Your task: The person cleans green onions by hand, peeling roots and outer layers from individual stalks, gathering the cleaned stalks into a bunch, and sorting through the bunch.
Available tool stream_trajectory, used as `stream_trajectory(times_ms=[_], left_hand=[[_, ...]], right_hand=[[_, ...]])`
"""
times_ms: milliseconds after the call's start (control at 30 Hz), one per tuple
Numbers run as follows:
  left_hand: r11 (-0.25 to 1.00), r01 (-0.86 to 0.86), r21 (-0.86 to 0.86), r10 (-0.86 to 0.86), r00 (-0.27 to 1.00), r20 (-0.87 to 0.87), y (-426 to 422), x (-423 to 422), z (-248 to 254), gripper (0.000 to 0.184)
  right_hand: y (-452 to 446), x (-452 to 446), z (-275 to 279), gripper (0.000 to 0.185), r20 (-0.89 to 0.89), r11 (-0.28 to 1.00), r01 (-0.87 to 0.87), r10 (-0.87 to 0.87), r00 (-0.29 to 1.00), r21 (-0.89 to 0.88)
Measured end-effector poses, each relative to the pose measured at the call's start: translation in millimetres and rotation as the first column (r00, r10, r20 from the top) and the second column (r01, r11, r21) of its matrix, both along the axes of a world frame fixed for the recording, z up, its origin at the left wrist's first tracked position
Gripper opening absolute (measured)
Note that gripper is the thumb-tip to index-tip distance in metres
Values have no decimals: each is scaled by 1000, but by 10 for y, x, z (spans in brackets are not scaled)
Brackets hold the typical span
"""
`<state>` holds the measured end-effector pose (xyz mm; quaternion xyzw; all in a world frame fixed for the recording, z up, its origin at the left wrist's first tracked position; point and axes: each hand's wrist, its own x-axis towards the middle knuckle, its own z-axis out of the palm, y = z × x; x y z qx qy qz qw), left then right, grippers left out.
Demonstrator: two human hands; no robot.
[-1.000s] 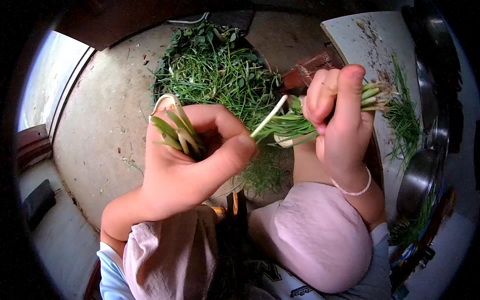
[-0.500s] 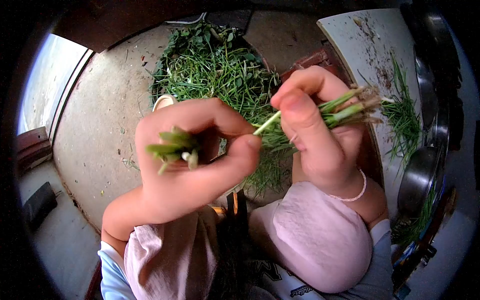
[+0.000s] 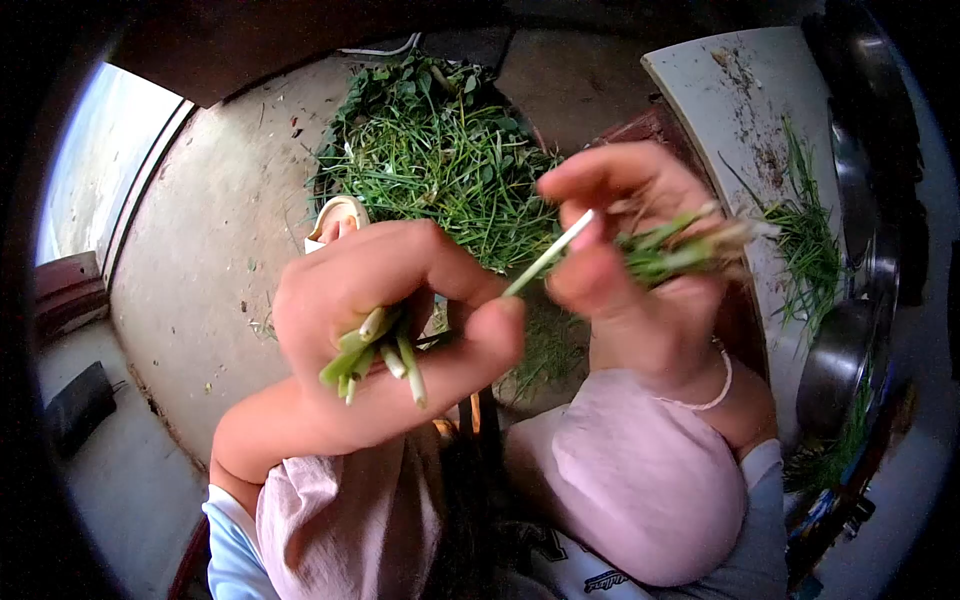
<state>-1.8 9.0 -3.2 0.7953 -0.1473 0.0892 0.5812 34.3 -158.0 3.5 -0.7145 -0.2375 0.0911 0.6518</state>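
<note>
Left hand (image 3: 345, 285) left, bunch of stalks (image 3: 352, 366) inside its grip; single stalk (image 3: 545, 262) between its thumb and finger, slanting toward right hand (image 3: 655, 322). Second bunch (image 3: 675, 252) in right hand, root ends pointing right. Beyond both hands: pile of greens (image 3: 430, 150) on floor (image 3: 200, 230). Foot (image 3: 340, 229) at pile's near-left edge. Far right: desk (image 3: 695, 88), soil scraps (image 3: 765, 150) and loose greens (image 3: 806, 235) on top; bowl (image 3: 835, 348) right of right hand.

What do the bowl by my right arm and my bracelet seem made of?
The bowl looks like polished metal, perhaps stainless steel, from its grey sheen and bright highlights. The bracelet seems matte cord or perhaps plastic: a thin, pale loop without metallic gleam.
</note>
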Motion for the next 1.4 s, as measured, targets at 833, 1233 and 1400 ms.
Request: stream_trajectory(times_ms=[833, 1233, 1400], left_hand=[[991, 17, -136, -42, 982, -185, -30, -8, -26, 11], [989, -49, -139, 15, 971, -239, -36, -39, -36, 11], [989, -48, -142, 17, 977, -212, -64, -31, -25, 11]], right_hand=[[41, 23, -4, 14, 34, 996, 84, -84, 996, 8], [-10, 27, 28, 13, -114, 973, 206, -194, 974, 103], [13, 39, -18, 15, 158, 989, 96, -78, 984, -111]])
